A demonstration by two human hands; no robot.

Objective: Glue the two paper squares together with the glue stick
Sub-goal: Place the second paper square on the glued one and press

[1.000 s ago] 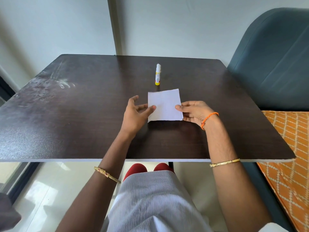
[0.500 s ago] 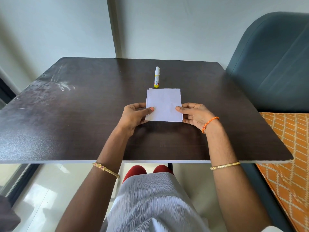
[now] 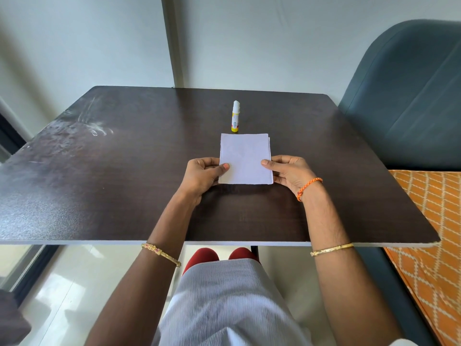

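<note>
Dark wood-grain table (image 3: 112, 196), pale scuffs toward its far left corner. Pale wall behind, a vertical trim strip rising from the table's far edge. Blue-grey upholstered chair (image 3: 409, 96) at right; orange patterned fabric (image 3: 429, 221) below it. Glossy light floor visible under the near edge.

Glue stick (image 3: 235, 116) stands upright, capped, mid-table, just beyond the paper's far edge, untouched.

Since one second ago: paper squares (image 3: 245, 158) have gone from skewed to squared up with the table edge; left fingers, then spread and lifted, are now tucked under the sheet. A second sheet's edge shows offset along the right side.

Left hand (image 3: 203, 174): thumb on top of the left edge, fingers curled beneath, pinching the paper. Right hand (image 3: 290, 172): thumb on top of the right edge, fingers under, likewise pinching. Both forearms reach in over the near table edge; gold bangles on both, an orange thread band on the right wrist.
</note>
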